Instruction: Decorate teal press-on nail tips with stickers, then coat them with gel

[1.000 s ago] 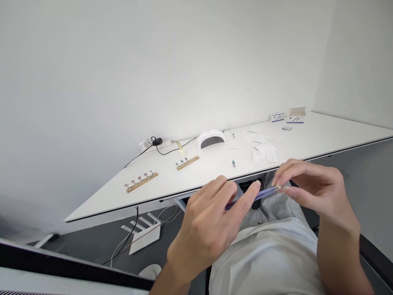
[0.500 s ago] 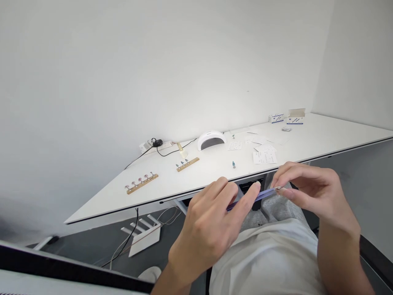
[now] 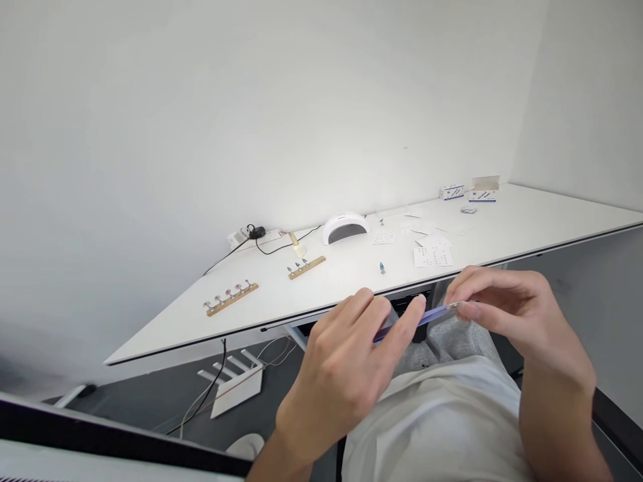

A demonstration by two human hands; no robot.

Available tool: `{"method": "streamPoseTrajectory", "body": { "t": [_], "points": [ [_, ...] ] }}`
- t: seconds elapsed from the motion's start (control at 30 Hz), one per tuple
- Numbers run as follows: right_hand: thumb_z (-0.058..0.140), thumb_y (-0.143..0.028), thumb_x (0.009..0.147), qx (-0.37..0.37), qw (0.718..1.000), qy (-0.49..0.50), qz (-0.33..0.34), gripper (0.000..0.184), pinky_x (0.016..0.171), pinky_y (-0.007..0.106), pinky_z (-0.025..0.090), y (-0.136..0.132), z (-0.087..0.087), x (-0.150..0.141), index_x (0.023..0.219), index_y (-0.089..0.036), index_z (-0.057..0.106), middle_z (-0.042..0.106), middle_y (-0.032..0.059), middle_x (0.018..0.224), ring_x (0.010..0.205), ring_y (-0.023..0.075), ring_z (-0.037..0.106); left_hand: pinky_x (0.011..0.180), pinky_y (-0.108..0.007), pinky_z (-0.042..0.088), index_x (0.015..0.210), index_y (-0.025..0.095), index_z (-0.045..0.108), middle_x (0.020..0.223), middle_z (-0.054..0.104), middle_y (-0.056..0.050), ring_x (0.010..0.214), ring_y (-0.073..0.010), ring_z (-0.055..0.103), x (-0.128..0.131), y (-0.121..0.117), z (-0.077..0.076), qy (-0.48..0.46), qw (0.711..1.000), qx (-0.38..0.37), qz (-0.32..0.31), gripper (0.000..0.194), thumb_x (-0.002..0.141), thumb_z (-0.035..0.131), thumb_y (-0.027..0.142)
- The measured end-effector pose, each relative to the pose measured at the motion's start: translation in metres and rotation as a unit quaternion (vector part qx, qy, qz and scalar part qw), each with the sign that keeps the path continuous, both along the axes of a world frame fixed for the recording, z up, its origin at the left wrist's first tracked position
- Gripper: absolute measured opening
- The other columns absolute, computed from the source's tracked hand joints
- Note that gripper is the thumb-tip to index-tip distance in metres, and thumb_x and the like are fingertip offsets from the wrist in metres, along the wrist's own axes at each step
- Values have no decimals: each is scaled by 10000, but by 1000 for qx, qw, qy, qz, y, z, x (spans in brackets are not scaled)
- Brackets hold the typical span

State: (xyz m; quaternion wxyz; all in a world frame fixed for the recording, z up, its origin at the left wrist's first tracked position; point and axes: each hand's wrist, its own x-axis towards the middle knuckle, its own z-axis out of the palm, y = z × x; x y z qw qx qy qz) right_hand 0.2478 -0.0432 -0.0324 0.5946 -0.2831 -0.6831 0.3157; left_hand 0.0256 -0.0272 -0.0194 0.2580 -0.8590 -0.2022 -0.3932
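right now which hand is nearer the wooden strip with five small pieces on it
Left. The left hand, holding purple tweezers, is right of the wooden strip, nearer the person; the right hand is farther right, at the tweezers' tip.

Soft, diffuse light, wall [image 3: 321,154] darker toward lower left.

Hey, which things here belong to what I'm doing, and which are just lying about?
Likely part of it:
purple tool, in your left hand, its tip at your right hand
perhaps the dotted sheet and strip with small blue pieces

Apparently just lying about:
white router
black adapter
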Motion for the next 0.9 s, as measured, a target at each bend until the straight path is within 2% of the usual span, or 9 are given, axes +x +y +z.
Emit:
{"method": "streamPoseTrajectory", "body": {
  "t": [0.37, 0.63, 0.9],
  "points": [
    [726, -205, 841, -63, 998, 9, 20, 73, 626, 244, 477, -2, 1, 0, 815, -267, 753, 683, 20, 774, 716, 136, 585, 572, -277, 278, 1156, 122, 673, 712, 437, -3, 653, -124, 356, -2, 0, -3, 2, 1000, -13, -2, 301, 884, 569, 45],
    [720, -210, 848, -61, 998, 1, 30, 72, 639, 256, 492, -1, 0, 1, 846, -278, 743, 674, 20, 794, 739, 146, 585, 561, -276, 256, 1158, 108, 662, 719, 437, -4, 650, -121, 334, -2, -2, 0, -3, 1000, -14, -8, 299, 891, 551, 32],
    [734, -225, 839, -67, 998, 5, 12, 44, 627, 240, 474, -2, 1, -2, 809, -257, 740, 677, 18, 767, 710, 133, 587, 573, -281, 281, 1170, 118, 670, 719, 440, -11, 659, -130, 364, -1, -1, -2, 10, 1000, -7, 4, 315, 888, 549, 46]
  ]
}}
